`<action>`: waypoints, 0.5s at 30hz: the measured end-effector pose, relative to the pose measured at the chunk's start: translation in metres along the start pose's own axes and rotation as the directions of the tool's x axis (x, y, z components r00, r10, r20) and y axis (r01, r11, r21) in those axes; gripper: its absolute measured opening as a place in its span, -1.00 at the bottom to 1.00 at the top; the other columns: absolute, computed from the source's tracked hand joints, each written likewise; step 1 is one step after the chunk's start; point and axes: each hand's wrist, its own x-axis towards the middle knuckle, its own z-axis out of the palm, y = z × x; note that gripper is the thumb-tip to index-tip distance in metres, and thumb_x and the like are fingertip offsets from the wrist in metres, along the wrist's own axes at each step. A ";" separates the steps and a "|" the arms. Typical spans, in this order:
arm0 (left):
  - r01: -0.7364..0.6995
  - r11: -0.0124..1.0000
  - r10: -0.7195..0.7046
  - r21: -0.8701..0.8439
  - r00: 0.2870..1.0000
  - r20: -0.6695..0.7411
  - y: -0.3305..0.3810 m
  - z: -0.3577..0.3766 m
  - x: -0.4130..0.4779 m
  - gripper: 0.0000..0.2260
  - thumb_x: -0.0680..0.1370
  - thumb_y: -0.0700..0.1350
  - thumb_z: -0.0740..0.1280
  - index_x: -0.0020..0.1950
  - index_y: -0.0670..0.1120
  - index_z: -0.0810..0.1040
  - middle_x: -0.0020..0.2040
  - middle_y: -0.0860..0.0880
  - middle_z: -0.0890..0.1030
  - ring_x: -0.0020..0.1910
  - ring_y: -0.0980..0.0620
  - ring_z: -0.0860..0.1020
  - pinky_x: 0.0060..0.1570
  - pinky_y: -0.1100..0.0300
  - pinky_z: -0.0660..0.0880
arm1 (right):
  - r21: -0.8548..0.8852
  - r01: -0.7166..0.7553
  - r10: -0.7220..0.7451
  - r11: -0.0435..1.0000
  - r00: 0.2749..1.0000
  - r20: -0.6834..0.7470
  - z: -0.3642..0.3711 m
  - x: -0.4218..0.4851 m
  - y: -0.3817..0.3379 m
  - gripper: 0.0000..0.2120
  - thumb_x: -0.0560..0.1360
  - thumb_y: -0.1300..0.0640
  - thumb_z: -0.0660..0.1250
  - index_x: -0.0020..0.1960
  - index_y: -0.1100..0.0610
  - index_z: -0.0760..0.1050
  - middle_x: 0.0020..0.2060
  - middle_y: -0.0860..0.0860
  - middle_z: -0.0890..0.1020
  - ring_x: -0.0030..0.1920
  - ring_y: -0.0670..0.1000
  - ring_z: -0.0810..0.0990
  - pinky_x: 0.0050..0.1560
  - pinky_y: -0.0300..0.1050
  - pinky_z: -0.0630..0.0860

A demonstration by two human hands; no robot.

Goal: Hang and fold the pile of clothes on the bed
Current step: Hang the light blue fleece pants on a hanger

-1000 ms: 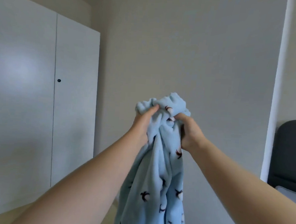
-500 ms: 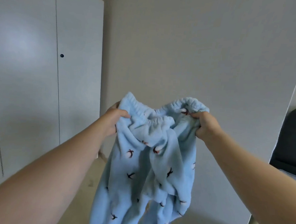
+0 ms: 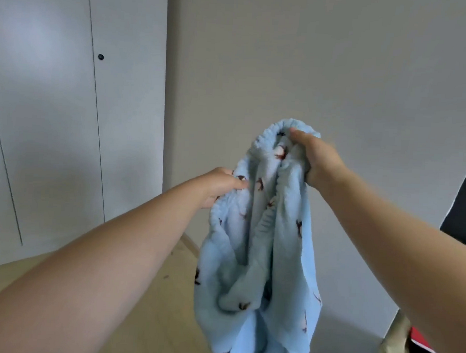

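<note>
The light blue trousers (image 3: 285, 246), printed with small dark motifs, are held up in the air in front of the wall (image 3: 313, 59), well above the floor (image 3: 138, 306); the legs hang down in loose folds. The gathered waistband (image 3: 266, 140) is gripped at two places. Its higher part is pinched by the right hand (image 3: 319, 160), the fingers (image 3: 299, 134) being curled over the bunched edge. A lower part is gripped by the left hand (image 3: 218, 185), whose fingers (image 3: 237, 183) are closed on the fabric. Both arms are stretched forward. A white wardrobe (image 3: 54, 113) with a dark knob (image 3: 100, 57) is seen at the left. At the lower right a beige cloth (image 3: 396, 344) and something red (image 3: 420, 340) are partly seen; what they are cannot be told.
</note>
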 end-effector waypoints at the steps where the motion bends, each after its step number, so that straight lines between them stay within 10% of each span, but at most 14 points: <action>1: -0.024 0.999 0.026 0.025 0.994 -0.103 0.001 0.000 0.003 -0.79 0.56 -0.16 0.35 0.11 -0.26 0.54 0.05 -0.21 0.61 0.02 -0.12 0.59 0.11 0.04 0.51 | -0.149 0.039 -0.052 0.988 0.995 -0.080 -0.006 0.003 -0.002 -0.64 0.38 0.17 0.49 0.11 0.27 0.52 -0.13 0.12 0.65 -0.18 0.07 0.65 -0.23 -0.10 0.59; 6: -0.264 0.952 0.290 0.155 0.940 -0.181 0.019 0.006 0.002 -0.95 0.56 -0.14 0.32 -0.04 -0.11 0.55 -0.12 -0.05 0.57 -0.14 0.03 0.50 -0.08 0.21 0.41 | -0.925 0.187 -0.030 0.331 0.982 0.188 -0.030 -0.001 -0.004 -0.46 0.30 0.25 0.54 0.24 0.18 0.47 0.05 0.14 0.56 -0.07 0.08 0.55 -0.06 -0.04 0.53; 10: -0.399 0.893 0.430 0.208 0.893 -0.132 0.034 0.026 -0.006 -0.87 0.55 -0.24 0.30 -0.14 -0.04 0.56 -0.28 0.09 0.56 -0.30 0.22 0.48 -0.31 0.47 0.39 | -0.875 0.280 0.202 0.394 0.903 0.380 -0.034 -0.016 0.006 -0.44 0.29 0.31 0.51 0.25 0.17 0.44 0.10 0.14 0.58 0.06 0.15 0.59 0.03 0.05 0.60; 12: -0.413 0.887 0.442 0.209 0.888 -0.123 0.038 0.036 -0.006 -0.83 0.52 -0.29 0.27 -0.12 -0.05 0.59 -0.22 0.04 0.59 -0.25 0.19 0.51 -0.27 0.45 0.40 | -0.895 0.290 0.099 0.338 0.935 0.340 -0.029 -0.019 0.015 -0.88 0.37 0.30 0.39 -0.13 0.15 0.53 -0.21 0.11 0.61 -0.25 0.07 0.61 -0.34 -0.24 0.56; 15: -0.428 0.816 0.517 0.389 0.840 -0.162 0.037 0.041 -0.004 -0.86 0.49 -0.28 0.30 -0.10 -0.09 0.62 -0.16 -0.03 0.60 -0.17 0.07 0.51 -0.20 0.28 0.41 | -0.940 0.266 -0.215 0.216 0.952 0.220 -0.028 -0.018 0.022 -0.80 0.40 0.30 0.20 -0.39 0.14 0.38 -0.48 0.05 0.47 -0.38 0.14 0.50 -0.45 -0.22 0.37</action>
